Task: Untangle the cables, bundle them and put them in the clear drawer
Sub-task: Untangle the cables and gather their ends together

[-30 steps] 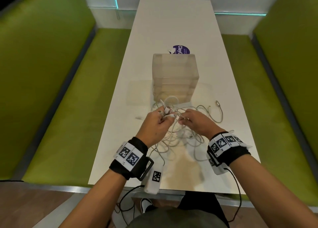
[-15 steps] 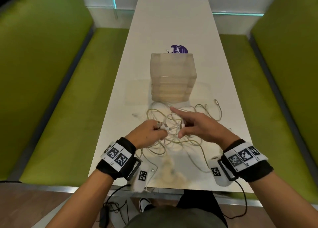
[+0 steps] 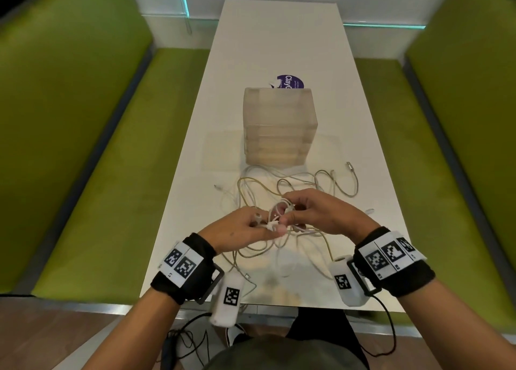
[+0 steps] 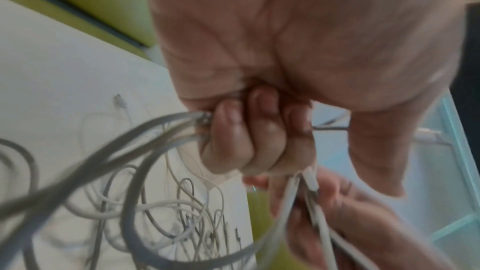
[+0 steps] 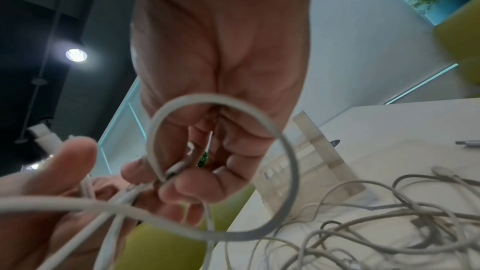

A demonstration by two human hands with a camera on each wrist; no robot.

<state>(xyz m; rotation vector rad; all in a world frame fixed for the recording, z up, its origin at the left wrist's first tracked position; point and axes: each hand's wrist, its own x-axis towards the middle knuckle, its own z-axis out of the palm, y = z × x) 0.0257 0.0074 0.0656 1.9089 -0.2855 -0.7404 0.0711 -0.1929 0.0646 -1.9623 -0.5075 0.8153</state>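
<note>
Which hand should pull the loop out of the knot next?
The right hand, probably. Its fingers already pinch the looped cable, while the left hand grips the other cables and can hold them steady.

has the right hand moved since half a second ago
Yes. The right hand has pulled back from the drawer unit toward the left hand, pinching the cables.
</note>
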